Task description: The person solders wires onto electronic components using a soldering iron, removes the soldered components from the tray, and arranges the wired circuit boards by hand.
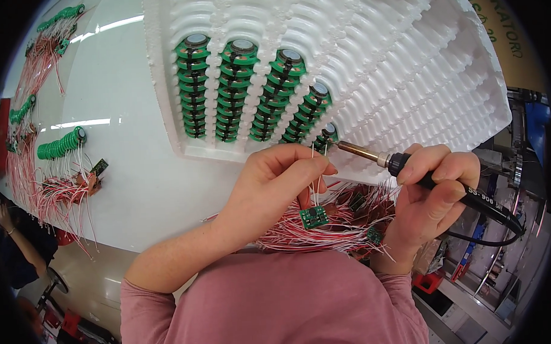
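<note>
Bright, even overhead light; long glare streaks lie on the glossy white table [136, 177]. Focus is sharp centrally. Fisheye bends edges, with black corners.

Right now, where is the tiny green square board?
In the head view, the small green board dangles on wires below the left hand, over the red-and-white wire pile.

You wear a dusty-pink long-sleeved top of soft plain knit. Its sleeves are pushed up above your elbows, so both forearms are bare. Your left hand [276, 178] and right hand [431, 194] carry no gloves.
</note>
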`<state>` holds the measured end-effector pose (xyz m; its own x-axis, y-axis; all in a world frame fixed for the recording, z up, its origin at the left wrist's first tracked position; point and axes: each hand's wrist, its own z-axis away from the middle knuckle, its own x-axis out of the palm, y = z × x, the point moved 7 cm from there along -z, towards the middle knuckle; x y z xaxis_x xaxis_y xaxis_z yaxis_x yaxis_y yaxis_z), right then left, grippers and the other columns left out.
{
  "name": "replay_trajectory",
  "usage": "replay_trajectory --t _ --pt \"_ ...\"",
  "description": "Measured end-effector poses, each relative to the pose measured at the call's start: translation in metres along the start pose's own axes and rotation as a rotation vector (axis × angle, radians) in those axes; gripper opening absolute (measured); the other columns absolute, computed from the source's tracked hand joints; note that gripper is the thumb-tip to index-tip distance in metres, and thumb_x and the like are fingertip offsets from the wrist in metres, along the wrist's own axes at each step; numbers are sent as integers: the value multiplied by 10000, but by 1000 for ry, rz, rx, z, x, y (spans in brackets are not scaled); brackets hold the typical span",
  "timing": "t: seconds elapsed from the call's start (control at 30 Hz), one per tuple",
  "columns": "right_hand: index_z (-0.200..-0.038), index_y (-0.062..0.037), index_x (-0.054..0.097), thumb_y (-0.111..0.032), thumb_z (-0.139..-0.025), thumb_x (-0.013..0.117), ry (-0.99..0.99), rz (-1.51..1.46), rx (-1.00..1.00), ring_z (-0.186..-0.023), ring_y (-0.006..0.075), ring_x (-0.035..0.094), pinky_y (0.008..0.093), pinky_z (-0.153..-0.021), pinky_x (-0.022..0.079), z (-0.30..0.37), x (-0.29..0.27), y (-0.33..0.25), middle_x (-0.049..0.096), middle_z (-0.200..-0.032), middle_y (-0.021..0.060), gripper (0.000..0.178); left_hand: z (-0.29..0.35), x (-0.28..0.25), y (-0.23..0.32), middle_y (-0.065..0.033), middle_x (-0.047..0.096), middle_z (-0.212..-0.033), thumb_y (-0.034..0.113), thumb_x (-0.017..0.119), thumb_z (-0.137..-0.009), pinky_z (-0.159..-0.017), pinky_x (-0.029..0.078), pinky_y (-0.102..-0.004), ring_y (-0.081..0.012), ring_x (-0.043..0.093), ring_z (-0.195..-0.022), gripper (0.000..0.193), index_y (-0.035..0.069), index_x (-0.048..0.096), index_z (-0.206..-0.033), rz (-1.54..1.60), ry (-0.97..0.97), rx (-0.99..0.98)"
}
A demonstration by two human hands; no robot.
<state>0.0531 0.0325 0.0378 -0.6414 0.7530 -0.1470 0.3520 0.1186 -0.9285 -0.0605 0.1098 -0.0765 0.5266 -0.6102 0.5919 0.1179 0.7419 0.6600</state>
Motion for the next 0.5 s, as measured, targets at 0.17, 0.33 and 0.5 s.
replay_trajectory --t 0.17,0.33,0.5 --pt "-807 -61 348 -425 -781 551 -14 -24 -5 -524 150 502 244 -507 425 0 0 0 515 -618 120 418 -1 1 0 -28 552 -665 167 492 -829 -485 369 -185 -51 472 -525 192 -1 584 -809 -11 1 8" --pt "-814 -62 351 -409 -789 549 -22 -26 -16 -527 146 502 238 -509 422 -1 -1 -2 520 -623 117 401 0 0 0 -28 550 -666 167 492 -830 -489 368 -187 -50 468 -528 197 -9 581 -817 -41 5 11" --pt "-818 -58 353 -398 -797 544 -27 -22 -29 -530 144 501 234 -510 420 0 0 -4 524 -627 122 391 1 1 0 -28 547 -663 161 492 -829 -493 368 -188 -53 468 -531 197 -15 581 -817 -24 11 11"
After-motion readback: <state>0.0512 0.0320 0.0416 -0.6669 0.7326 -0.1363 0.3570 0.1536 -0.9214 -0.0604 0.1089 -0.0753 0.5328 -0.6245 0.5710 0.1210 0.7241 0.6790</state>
